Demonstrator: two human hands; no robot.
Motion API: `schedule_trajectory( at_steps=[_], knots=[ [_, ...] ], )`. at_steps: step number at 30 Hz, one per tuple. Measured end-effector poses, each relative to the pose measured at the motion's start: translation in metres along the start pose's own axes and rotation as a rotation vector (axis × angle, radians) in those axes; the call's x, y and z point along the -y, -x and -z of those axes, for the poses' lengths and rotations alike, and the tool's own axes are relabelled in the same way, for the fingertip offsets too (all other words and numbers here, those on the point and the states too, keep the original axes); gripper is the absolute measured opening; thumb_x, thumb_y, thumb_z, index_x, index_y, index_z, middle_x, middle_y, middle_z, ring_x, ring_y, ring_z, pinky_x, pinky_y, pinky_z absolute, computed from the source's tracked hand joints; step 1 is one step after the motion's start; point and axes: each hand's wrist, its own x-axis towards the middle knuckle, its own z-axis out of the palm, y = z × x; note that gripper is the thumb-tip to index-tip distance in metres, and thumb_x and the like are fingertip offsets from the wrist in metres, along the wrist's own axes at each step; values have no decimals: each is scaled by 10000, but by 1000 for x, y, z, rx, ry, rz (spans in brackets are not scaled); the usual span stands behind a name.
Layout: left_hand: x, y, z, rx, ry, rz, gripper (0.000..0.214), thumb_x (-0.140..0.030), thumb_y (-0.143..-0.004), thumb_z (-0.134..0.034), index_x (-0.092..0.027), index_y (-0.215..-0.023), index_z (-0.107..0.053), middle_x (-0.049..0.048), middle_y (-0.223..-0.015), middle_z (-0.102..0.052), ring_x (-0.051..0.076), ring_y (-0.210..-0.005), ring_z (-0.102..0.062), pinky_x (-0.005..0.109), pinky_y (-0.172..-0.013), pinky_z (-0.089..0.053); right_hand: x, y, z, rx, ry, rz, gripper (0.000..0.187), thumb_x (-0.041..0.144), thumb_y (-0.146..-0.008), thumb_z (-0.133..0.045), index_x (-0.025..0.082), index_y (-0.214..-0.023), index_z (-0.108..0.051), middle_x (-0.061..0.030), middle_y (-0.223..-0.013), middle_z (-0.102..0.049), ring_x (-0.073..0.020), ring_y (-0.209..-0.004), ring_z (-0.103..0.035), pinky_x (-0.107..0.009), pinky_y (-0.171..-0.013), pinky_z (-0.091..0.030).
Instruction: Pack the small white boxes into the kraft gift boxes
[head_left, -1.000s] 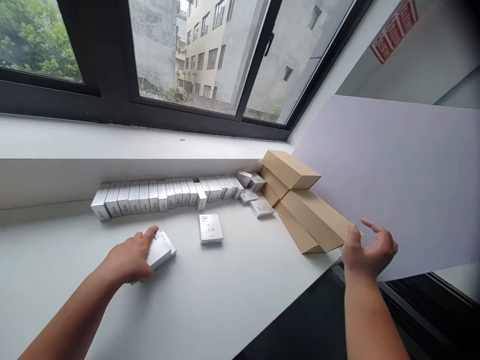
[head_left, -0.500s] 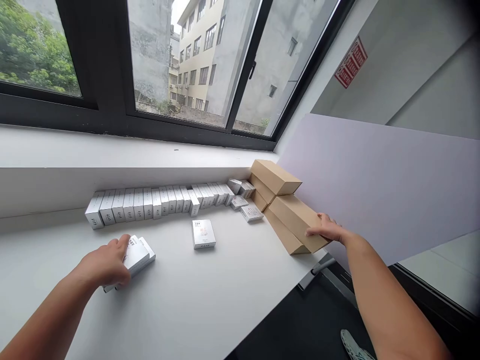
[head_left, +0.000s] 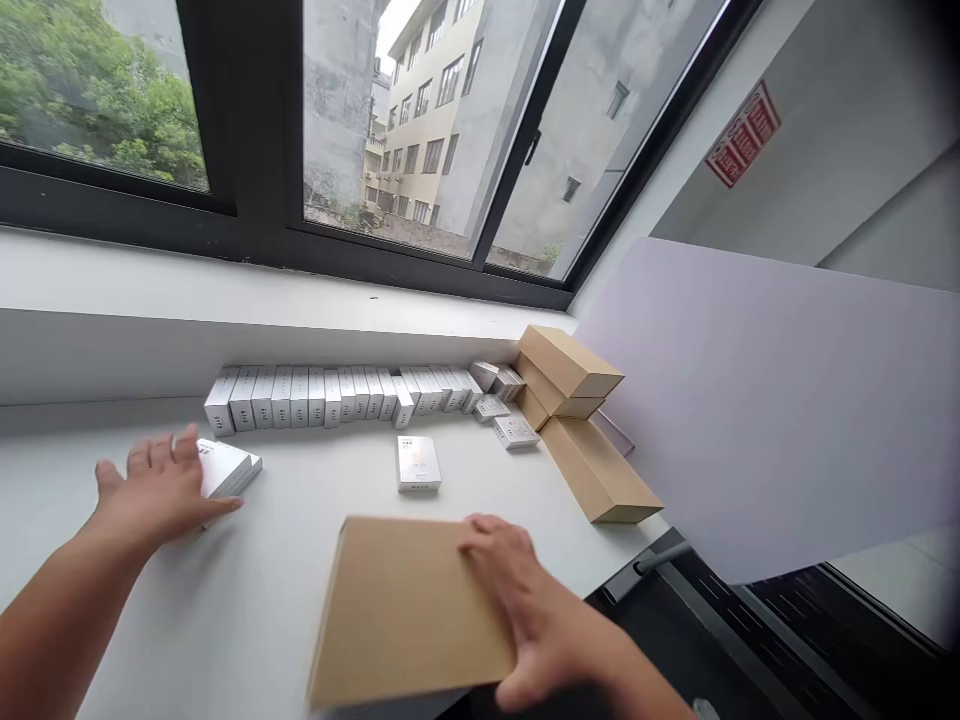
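Note:
My right hand (head_left: 536, 620) grips a flat brown cardboard box (head_left: 409, 610) by its right edge, low over the near part of the white table (head_left: 300, 560). My left hand (head_left: 161, 490) lies flat with fingers spread on a small stack of white boxes (head_left: 225, 468) at the left. One white box (head_left: 418, 463) lies alone in the middle. A long row of white boxes (head_left: 337, 393) stands along the wall under the sill.
Brown cardboard boxes (head_left: 577, 400) are piled at the back right, with several loose white boxes (head_left: 502, 405) beside them. A large white board (head_left: 765, 410) leans at the right. The table's right edge drops to a dark floor (head_left: 735, 640). Window above.
My right hand has taken one brown box from the pile and brought it to the near middle of the table. My left hand has slid the white stack leftward and flattened.

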Motion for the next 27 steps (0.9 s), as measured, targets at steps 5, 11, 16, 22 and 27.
schedule_trajectory(
  at_steps=[5, 11, 16, 22, 27],
  knots=[
    [-17, 67, 4, -50, 229, -283, 575, -739, -895, -392, -275, -1189, -562, 72, -1194, -686, 285, -982, -668, 403, -850, -503, 22, -57, -33, 139, -210, 217, 1227, 569, -490, -873, 252, -1515, -277, -160, -1545, -333, -416, -1514, -217, -568, -1243, -172],
    [-16, 128, -22, 439, 409, -42, 532, -710, -905, -372, -254, -788, -622, 48, -819, -714, 277, -746, -684, 340, -625, -480, 30, -65, -38, -42, -381, -478, 775, 722, -870, -572, 204, -1427, -422, -179, -1452, -451, -339, -1394, -423, -508, -1129, -395],
    [-5, 134, -38, 512, 520, -34, 464, -667, -895, -421, -294, -820, -686, 37, -840, -750, 306, -797, -705, 389, -708, -531, 25, -74, -48, -62, -461, -488, 560, 739, -812, -649, 231, -1041, -699, -121, -1126, -646, -363, -1184, -564, -525, -1010, -459],
    [2, 137, -63, 402, 548, 52, 522, -726, -876, -430, -318, -1107, -661, 73, -963, -783, 379, -933, -734, 502, -840, -552, 16, -84, -49, 1, -1024, -329, 646, 549, -667, -872, 267, -1200, -640, -80, -1253, -641, -351, -1183, -625, -481, -942, -540],
    [-13, 145, -59, 254, 636, 144, 764, -812, -836, -454, -295, -1399, -474, 132, -1395, -638, 420, -1201, -647, 602, -1022, -494, 20, -94, -47, 114, -1298, -159, 764, 420, -664, -919, 277, -1312, -540, -59, -1230, -674, -305, -1128, -675, -459, -950, -542]
  ],
)
